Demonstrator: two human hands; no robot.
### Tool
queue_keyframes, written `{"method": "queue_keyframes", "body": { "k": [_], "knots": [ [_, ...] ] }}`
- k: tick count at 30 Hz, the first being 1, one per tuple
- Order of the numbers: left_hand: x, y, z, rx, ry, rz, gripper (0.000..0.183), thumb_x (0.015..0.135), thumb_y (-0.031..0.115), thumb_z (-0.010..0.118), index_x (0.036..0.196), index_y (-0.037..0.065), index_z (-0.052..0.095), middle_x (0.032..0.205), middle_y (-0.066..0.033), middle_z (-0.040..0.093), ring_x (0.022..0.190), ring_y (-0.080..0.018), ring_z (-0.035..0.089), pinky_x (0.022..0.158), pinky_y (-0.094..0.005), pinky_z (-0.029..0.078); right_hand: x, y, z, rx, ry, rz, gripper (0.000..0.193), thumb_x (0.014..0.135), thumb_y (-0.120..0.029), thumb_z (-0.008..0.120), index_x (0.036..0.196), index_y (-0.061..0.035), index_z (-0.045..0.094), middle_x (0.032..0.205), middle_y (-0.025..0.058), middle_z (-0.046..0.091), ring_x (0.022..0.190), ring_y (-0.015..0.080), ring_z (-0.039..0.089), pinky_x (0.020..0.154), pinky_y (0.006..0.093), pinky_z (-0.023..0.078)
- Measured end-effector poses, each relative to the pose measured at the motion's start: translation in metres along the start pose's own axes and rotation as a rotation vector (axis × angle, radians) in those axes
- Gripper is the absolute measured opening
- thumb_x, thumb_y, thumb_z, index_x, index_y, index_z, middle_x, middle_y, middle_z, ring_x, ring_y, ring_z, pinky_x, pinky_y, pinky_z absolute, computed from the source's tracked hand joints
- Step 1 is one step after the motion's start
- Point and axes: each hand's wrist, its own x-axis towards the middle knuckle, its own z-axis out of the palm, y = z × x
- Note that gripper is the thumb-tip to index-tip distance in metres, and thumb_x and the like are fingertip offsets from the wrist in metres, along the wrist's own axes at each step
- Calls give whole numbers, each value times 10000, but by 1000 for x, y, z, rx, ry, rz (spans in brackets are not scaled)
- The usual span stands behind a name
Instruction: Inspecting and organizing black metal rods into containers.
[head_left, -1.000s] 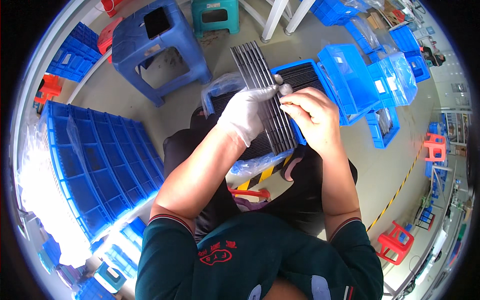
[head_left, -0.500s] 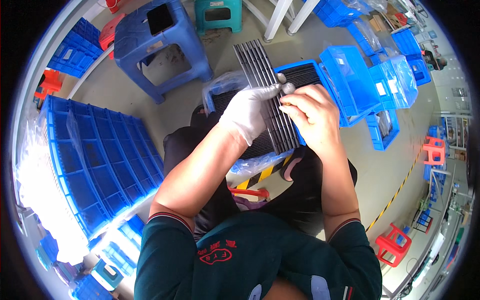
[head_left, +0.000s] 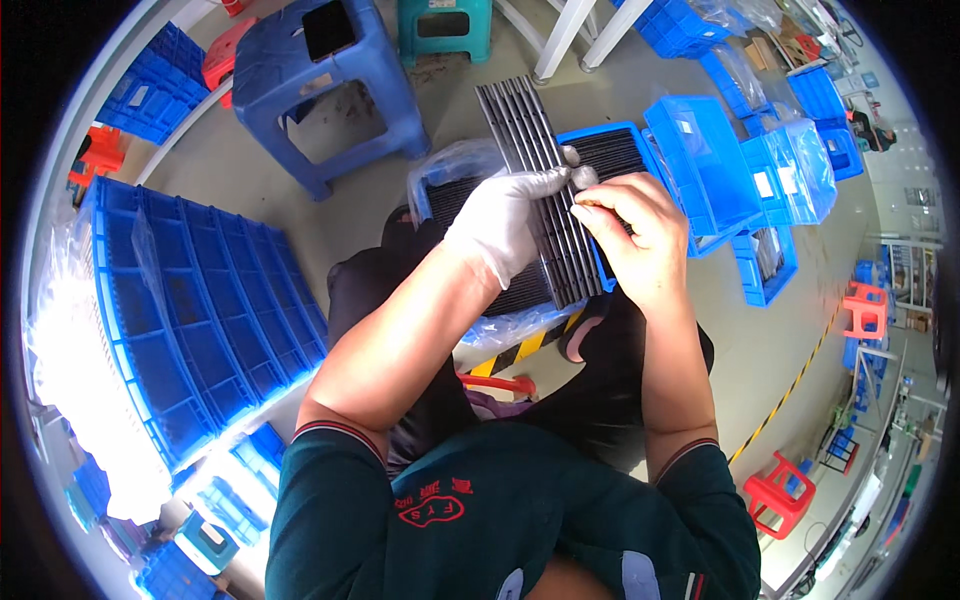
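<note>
A long stack of dark grey ribbed strips (head_left: 532,150) is held out in front of me, above my lap. My left hand (head_left: 505,225), in a white glove, grips the stack from its left side near the middle. My right hand (head_left: 640,235), bare, pinches the stack's right edge with thumb and fingers. Under the hands lies a blue tray (head_left: 622,150) filled with more dark ribbed parts, and a clear plastic bag (head_left: 450,170) holding another dark stack.
A blue plastic stool (head_left: 320,85) and a teal stool (head_left: 445,25) stand ahead on the floor. Stacked blue compartment bins (head_left: 190,320) fill the left. Several blue boxes (head_left: 740,170) sit on the right, red stools (head_left: 780,490) farther right, and a yellow-black floor stripe (head_left: 520,345) below.
Both hands keep hold of the stack; my fingers have shifted slightly along its right edge, and the stack sits at nearly the same tilt.
</note>
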Motion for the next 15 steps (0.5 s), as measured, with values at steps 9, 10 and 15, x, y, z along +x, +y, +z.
{"method": "queue_keyframes", "body": {
  "k": [9, 10, 15],
  "knots": [
    [0, -3, 0, 50, 4, 37, 139, 954, 24, 505, 1046, 42, 608, 956, -123, 660, 891, -229, 650, 816, -338, 539, -1, -5, 0, -220, -126, -134, 127, 715, -93, 779, 818, -69, 710, 820, 49, 661, 758, 234, 613, 663, 335, 499],
    [0, -3, -1, 42, -7, 35, 141, 952, 23, 508, 1050, 38, 608, 958, -124, 659, 898, -230, 650, 823, -338, 538, 0, -5, 0, -169, -79, -137, 129, 711, -76, 779, 820, -62, 711, 818, 53, 660, 753, 232, 613, 663, 330, 496],
    [1, -3, 1, 23, 24, 35, 144, 947, 12, 514, 1055, 24, 609, 962, -128, 659, 922, -231, 652, 851, -344, 537, 2, -7, -8, -7, -33, -59, 128, 728, -33, 774, 838, -28, 710, 819, 65, 661, 762, 206, 626, 671, 306, 492]
  ]
}}
